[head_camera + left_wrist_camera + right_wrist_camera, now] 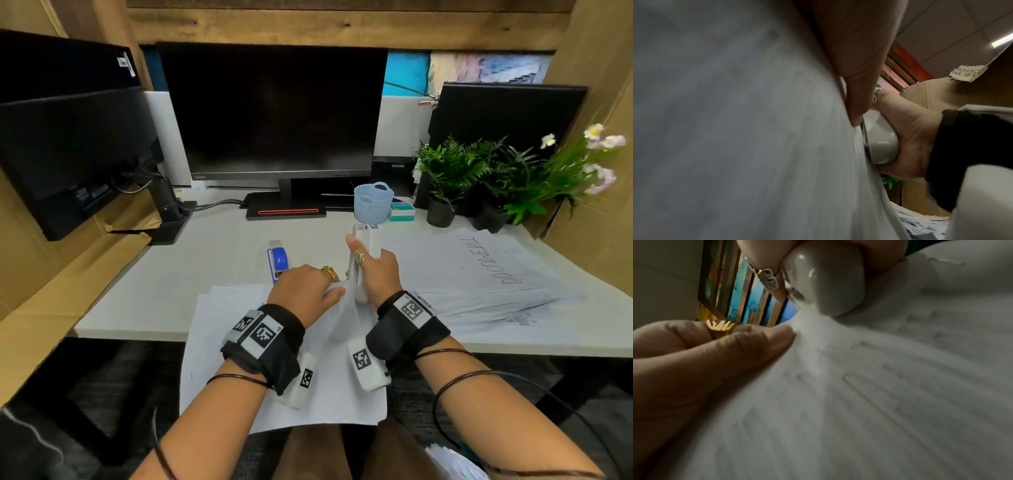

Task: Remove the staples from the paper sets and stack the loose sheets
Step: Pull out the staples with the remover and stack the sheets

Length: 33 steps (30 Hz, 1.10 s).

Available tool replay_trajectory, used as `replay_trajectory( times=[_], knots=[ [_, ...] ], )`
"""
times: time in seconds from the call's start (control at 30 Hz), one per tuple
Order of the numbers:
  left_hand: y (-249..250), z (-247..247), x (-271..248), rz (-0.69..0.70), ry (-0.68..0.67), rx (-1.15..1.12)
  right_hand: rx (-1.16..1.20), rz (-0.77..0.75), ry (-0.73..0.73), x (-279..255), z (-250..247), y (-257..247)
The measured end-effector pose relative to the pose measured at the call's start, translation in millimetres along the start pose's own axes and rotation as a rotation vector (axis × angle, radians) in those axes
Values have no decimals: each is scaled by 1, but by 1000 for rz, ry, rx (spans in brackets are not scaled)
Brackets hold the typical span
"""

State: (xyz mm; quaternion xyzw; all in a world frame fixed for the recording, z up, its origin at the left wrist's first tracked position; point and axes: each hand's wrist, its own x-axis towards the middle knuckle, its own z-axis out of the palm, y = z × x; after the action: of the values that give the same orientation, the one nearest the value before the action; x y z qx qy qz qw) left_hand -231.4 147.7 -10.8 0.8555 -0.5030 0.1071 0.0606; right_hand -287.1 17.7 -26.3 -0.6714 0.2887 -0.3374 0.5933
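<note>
Left hand (pixel 301 291): gold ring on one finger, thumb and fingers pinching the raised corner of a white printed paper set (pixel 284 359); grip closed on the paper.

Right hand (pixel 376 274): silver ring on the forefinger, fingers wrapped round a long white plastic staple remover (pixel 363 260) held upright, its lower end meeting the pinched paper corner; grip closed on the tool. The staple itself is too small to tell.

White printed paper set: lies at the near edge of the white counter (pixel 191 250), overhanging it toward the person, corner lifted between the two hands.

Loose white sheets (pixel 486 274): spread on the counter to the right, one marked "DOCUMENT".

Blue and white stapler (pixel 278 260): on the counter just beyond the left hand.

Pale blue perforated plastic basket (pixel 373 202): behind the staple remover, before the black monitor (pixel 274 113).

Green potted plants (pixel 479 171): far right corner.
</note>
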Motion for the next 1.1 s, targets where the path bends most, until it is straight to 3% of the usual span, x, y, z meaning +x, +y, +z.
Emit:
replay_trajectory(
  times=[0.2, 0.3, 0.43, 0.8, 0.9, 1.1],
  knots=[
    [-1, 2, 0, 20, -16, 0, 99, 73, -51, 3, 0, 7],
    [-3, 3, 1, 8, -35, 24, 168, 218, -137, 5, -5, 6],
    [-3, 4, 0, 11, -33, -31, 287, 324, -108, 7, -11, 6],
    [1, 5, 1, 47, -52, -22, 193, 215, 25, 10, -1, 15],
    [-3, 6, 1, 38, -65, -26, 158, 243, -28, 18, 2, 21],
    [-18, 8, 0, -14, -138, -77, 40, 457, -210, 68, -1, 27]
  ],
)
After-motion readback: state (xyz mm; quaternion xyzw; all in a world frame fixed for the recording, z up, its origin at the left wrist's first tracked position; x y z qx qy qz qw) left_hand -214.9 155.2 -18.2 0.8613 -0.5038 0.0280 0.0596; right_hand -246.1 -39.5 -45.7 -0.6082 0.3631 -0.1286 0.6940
